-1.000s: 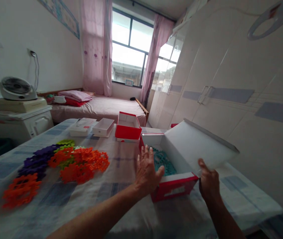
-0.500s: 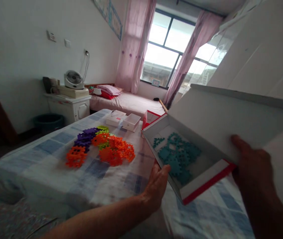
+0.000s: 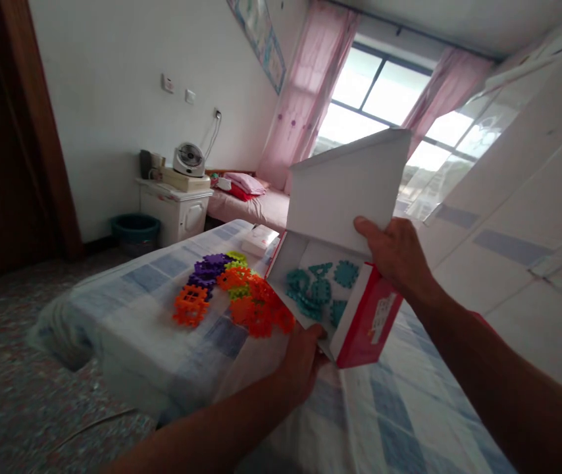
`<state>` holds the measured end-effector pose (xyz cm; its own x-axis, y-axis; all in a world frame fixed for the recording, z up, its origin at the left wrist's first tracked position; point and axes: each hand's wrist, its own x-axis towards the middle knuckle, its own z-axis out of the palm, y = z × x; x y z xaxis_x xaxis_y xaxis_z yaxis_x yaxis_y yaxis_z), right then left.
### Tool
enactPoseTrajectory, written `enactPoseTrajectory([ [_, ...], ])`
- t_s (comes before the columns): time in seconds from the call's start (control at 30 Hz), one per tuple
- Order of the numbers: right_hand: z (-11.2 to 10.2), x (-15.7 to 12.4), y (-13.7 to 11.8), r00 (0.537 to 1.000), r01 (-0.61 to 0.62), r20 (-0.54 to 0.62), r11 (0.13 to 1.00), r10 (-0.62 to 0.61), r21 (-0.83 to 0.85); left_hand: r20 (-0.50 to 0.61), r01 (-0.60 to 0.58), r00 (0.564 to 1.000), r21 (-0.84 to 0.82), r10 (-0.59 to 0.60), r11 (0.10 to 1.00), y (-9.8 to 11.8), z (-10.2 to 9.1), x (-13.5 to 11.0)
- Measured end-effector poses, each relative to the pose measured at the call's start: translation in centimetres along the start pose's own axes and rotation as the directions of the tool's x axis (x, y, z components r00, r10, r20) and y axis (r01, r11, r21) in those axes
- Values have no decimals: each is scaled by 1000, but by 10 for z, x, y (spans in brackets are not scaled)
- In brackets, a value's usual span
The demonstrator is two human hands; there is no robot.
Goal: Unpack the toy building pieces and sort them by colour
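Observation:
A red and white cardboard box hangs tilted above the bed, its white lid raised. Inside lie several teal toothed plastic building pieces. My left hand grips the box's lower near edge, thumb on the rim. At the right end my right hand clasps the box and lid, its thumb lying against the lid's inner face. Just left of the box, a pile of orange pieces rests on the checked cloth, with purple pieces and lime-green pieces behind.
A blue and white checked cloth covers the bed. Toward its far end stands a small white box. A white cabinet carries a fan, with a green bin beside it. White wardrobe doors line the right side.
The box has turned and swung leftward, so its red outer end now faces me and its lid stands more upright. The teal pieces have shifted inside. The camera view has moved too.

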<state>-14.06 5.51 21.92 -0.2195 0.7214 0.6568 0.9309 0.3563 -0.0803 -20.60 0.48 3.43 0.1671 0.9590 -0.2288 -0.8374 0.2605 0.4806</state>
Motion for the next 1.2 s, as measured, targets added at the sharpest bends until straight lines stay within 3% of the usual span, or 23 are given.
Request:
enactPoseTrajectory([
  [0.13,7,15,-31,971,241,72,934,-230,-264,-2,-32,999,-110,32,993,11,0,9],
  [0.27,14,23,-54,938,339,68,857,-340,-388,59,17,998,-202,-6,979,20,4,17],
  [0.37,23,27,-62,934,353,119,828,-336,-437,101,95,992,-247,-72,964,21,6,24],
  [0.47,25,26,-70,921,387,172,792,-348,-471,135,94,989,-287,-57,953,20,6,30],
  [0.63,25,22,-80,909,409,160,750,-384,-521,153,106,986,-290,-63,951,18,2,38],
  [0.77,32,19,-78,904,427,257,736,-341,-525,212,186,969,-300,-125,935,15,-2,43],
  [0.97,29,15,-87,926,377,229,774,-301,-508,240,88,971,-298,-15,950,8,-1,44],
  [1.2,26,8,-89,921,389,251,758,-299,-523,303,142,950,-225,-70,964,1,-3,48],
])
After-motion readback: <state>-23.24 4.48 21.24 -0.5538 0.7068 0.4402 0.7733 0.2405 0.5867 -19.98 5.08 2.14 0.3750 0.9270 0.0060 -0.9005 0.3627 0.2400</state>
